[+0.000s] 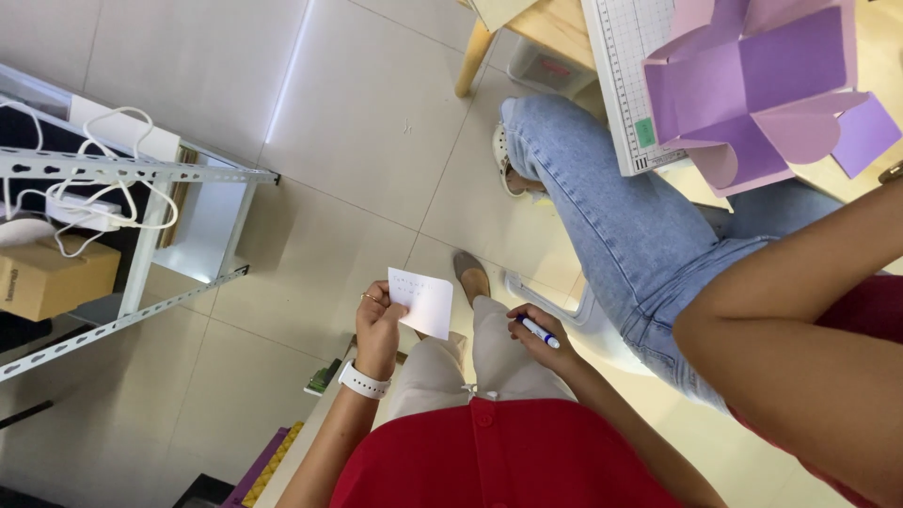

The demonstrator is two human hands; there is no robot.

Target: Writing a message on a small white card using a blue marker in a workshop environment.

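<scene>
Paper slip [422, 301] pinched by one edge in my left hand [378, 326] above my lap; right hand [538, 339] fingers closed on a pen [540, 332]. I think so light a pinch could let it flutter to the floor [310, 263].

Left hand [378, 325] is pinching a small white paper slip [422, 301] up over the tiled floor [357, 122], right hand [536, 337] is gripping a pen [540, 332] on the lap, a seated person's jeans [611, 226] are showing alongside.
</scene>
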